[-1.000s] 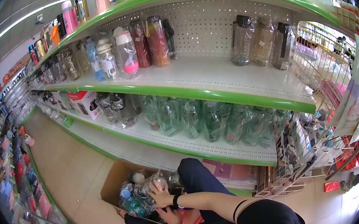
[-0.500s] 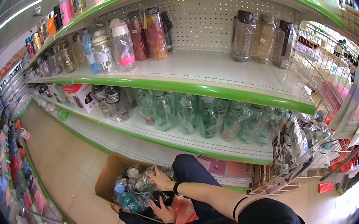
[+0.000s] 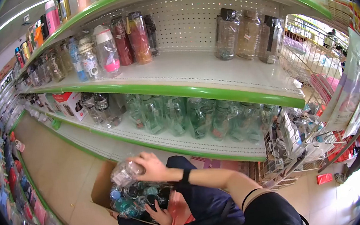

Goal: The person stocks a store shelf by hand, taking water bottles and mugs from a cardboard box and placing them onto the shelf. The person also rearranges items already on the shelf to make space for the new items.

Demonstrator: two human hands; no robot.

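Above the cardboard box (image 3: 101, 184), my right hand (image 3: 150, 167) is closed around a clear bottle (image 3: 126, 172) in plastic wrap, which is tilted to the left. My left hand (image 3: 159, 215) lies low at the box's near side, fingers apart and resting against dark, shiny items; what is under the fingertips is hard to make out. Several wrapped bottles fill the box, among them a teal bottle (image 3: 127, 207) and a blue-capped bottle (image 3: 115, 193).
Green-edged shelves (image 3: 169, 89) stand in front. Clear bottles (image 3: 227, 33) stand on the middle shelf and green-tinted bottles (image 3: 176, 115) below. A wire rack (image 3: 282, 163) is at right. Packaged goods (image 3: 36, 206) line the left side of the aisle floor (image 3: 57, 156).
My right hand has lifted the clear bottle up and left out of the box. My left hand has stayed low by the box, shifting slightly. The view has turned a little right.
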